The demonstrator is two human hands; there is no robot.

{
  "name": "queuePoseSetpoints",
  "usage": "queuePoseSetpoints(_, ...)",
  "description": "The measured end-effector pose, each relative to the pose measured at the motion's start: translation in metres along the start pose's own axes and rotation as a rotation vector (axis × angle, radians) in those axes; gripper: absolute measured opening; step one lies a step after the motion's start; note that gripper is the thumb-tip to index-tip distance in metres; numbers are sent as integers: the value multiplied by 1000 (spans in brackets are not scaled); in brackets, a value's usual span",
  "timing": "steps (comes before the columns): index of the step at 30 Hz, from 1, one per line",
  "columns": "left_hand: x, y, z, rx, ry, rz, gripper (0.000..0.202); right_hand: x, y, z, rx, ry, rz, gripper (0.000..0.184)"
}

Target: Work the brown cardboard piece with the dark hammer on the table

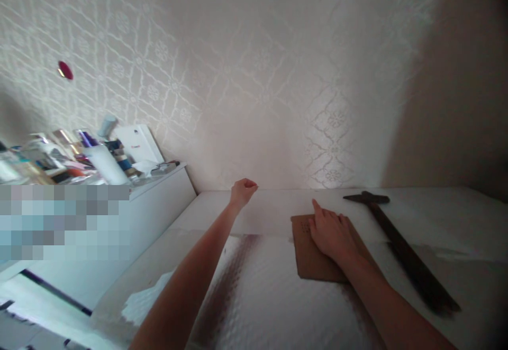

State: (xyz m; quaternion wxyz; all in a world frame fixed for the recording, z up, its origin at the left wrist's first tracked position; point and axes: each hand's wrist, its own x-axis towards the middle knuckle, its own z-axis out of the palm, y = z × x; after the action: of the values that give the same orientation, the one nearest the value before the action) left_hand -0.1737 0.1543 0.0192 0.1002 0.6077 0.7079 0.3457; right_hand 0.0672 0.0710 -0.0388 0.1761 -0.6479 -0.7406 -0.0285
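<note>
My left hand point(243, 193) is raised near the wall at the back of the white surface, thumb and fingers pinched together. Whatever sits at its fingertips is too small to make out. My right hand point(332, 232) lies on a piece of brown cardboard point(317, 268), index finger stretched forward past its far edge. Small dark marks or holes in rows show on the cardboard beside the fingers. To the right of it rests a hammer point(400, 244) with a dark head and a long dark handle, touched by neither hand.
A quilted or bubble-textured pale sheet point(273, 292) covers the near part of the surface point(206, 207). At left, a white cabinet point(159, 202) carries crowded bottles point(105, 162) and a white box point(138, 141). Patterned wallpaper point(262, 85) rises behind, with a red round object point(65, 70) on it.
</note>
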Motion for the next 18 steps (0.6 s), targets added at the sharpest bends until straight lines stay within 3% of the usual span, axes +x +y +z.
queuePoseSetpoints(4, -46, 52, 15, -432, -16, 92, 13, 0, -2, -6, 25, 0, 35, 51)
queuePoseSetpoints(7, -82, 76, 22, -553, -46, 153, 14, 1, -3, -11, 49, 26, 63, 50)
queuePoseSetpoints(12, -115, 69, 37, -337, -76, 224, 13, 6, 0, -15, 123, 86, 102, 48)
queuePoseSetpoints(18, -111, 52, 42, -199, -196, 290, 16, 4, 4, -24, 100, 86, 112, 42)
